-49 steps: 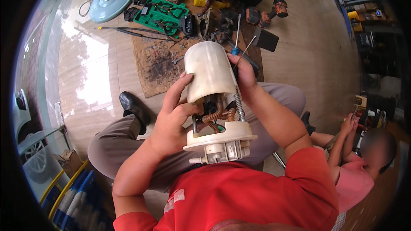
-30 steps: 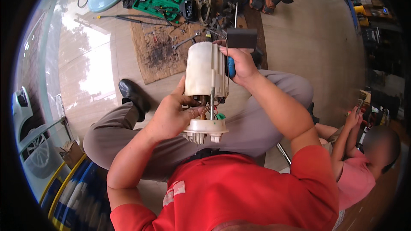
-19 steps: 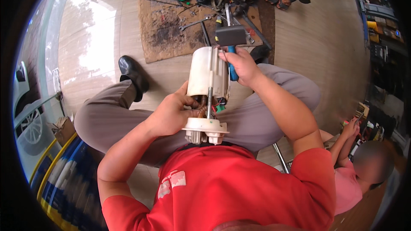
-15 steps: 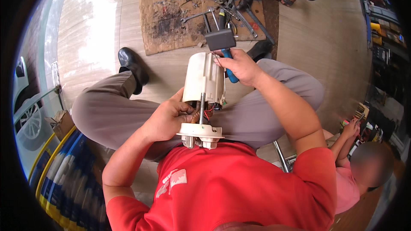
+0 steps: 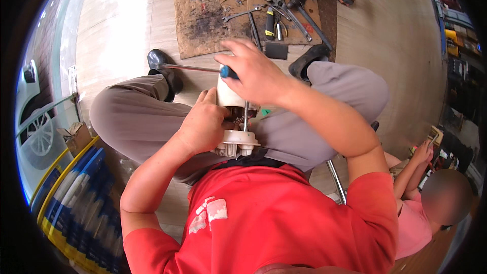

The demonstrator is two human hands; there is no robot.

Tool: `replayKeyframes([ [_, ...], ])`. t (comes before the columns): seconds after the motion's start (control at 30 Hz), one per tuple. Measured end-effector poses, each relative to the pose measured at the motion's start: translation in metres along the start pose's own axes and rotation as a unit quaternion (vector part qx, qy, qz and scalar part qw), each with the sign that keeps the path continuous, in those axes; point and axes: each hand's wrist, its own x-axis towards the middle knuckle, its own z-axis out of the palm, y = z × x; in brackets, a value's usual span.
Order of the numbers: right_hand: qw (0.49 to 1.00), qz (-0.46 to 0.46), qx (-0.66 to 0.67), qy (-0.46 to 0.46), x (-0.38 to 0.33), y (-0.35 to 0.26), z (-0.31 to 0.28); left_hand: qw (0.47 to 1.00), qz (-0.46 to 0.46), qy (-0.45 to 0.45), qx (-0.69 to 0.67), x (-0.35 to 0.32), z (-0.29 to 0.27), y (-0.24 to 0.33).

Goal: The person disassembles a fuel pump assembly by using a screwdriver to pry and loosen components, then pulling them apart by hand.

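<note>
Fingers of right hand (image 5: pixel 256 73) wrapping blue-handled screwdriver (image 5: pixel 203 69), left hand (image 5: pixel 203 127) gripping cream plastic cylinder (image 5: pixel 231 122) — ribbed base.

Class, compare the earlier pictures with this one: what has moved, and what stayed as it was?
The right hand has swung its blue-handled screwdriver over the top of the white pump unit, shaft now pointing left. The unit sits lower on the lap. The left hand still grips its side.

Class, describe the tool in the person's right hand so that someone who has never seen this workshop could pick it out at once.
Start at the seated person's grey-trousered lap, where the left hand steadies a cream plastic cylinder unit. Above it, the right hand grips a screwdriver. Unlike the wrenches lying on the stained mat, it has a blue handle and a thin shaft pointing left.
</note>
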Motion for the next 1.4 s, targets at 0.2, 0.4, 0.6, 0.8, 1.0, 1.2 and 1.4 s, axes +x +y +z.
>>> replayKeyframes([
  [0.2, 0.9, 0.083, 0.115, -0.412, 0.019, 0.032, 0.023, 0.987, 0.054, 0.028, 0.147, -0.01, -0.006, 0.01],
  [0.4, 0.907, 0.159, 0.177, -0.347, 0.005, 0.039, 0.036, 0.998, 0.013, -0.012, -0.056, -0.024, -0.005, 0.003],
  [0.6, 0.911, 0.173, 0.218, -0.305, -0.012, 0.043, 0.037, 0.967, 0.056, -0.044, -0.243, -0.039, 0.002, -0.009],
  [0.8, 0.918, 0.172, 0.209, -0.291, -0.013, 0.039, 0.029, 0.942, -0.031, -0.049, -0.331, -0.024, 0.013, 0.017],
  [1.0, 0.916, 0.175, 0.196, -0.304, -0.021, 0.044, 0.039, 0.979, -0.022, 0.012, -0.201, -0.024, 0.025, 0.017],
  [1.2, 0.912, 0.187, 0.182, -0.316, -0.026, 0.048, 0.048, 0.949, -0.055, -0.047, -0.307, -0.021, 0.024, 0.011],
  [1.4, 0.908, 0.193, 0.19, -0.32, -0.025, 0.048, 0.049, 0.931, -0.02, -0.043, -0.361, -0.021, 0.026, 0.007],
])
